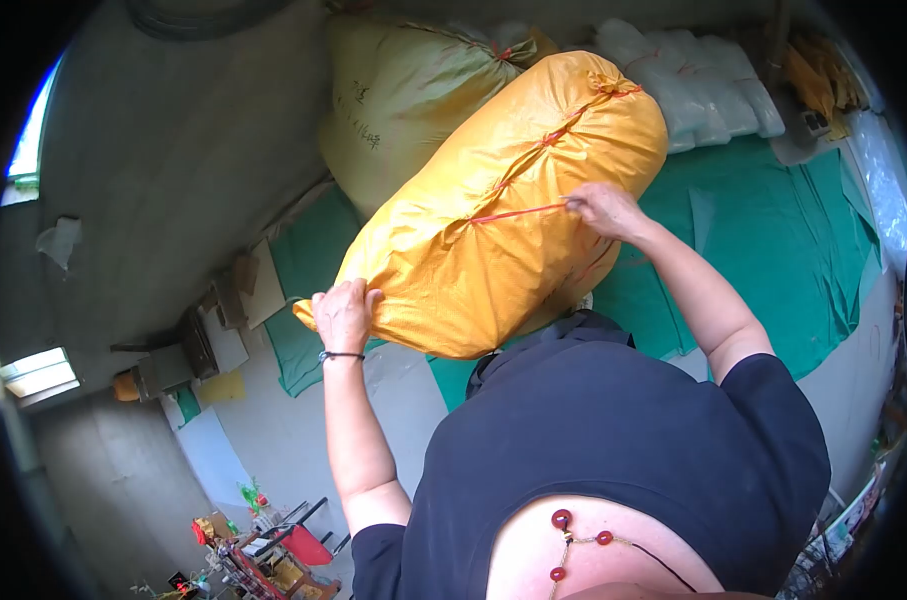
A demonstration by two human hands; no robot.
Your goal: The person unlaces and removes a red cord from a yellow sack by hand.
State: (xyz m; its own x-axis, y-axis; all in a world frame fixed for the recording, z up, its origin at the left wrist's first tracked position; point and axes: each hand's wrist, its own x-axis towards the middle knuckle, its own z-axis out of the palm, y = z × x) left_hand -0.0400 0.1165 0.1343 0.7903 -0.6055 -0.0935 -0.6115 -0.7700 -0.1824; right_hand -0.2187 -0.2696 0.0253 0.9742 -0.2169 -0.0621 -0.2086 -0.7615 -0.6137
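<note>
A large, stuffed yellow woven sack (443,250) lies slantwise in front of my body. Red string (518,213) laces its seam from the tied far end towards the middle. My left hand (343,312) grips the gathered near-left corner of the sack, fingers closed on the fabric. Over the sack's right side, my right hand (603,210) pinches the loose end of the red string, which runs taut from the seam. Part of the sack's lower right side is hidden by my arm and shirt.
A big pale green sack (393,100) stands behind the yellow one. Clear plastic-wrapped bundles (688,85) are at the back right. Green sheeting (763,240) covers the floor on the right. Boards and boxes (213,330) line the left wall; a cluttered rack (273,550) is at lower left.
</note>
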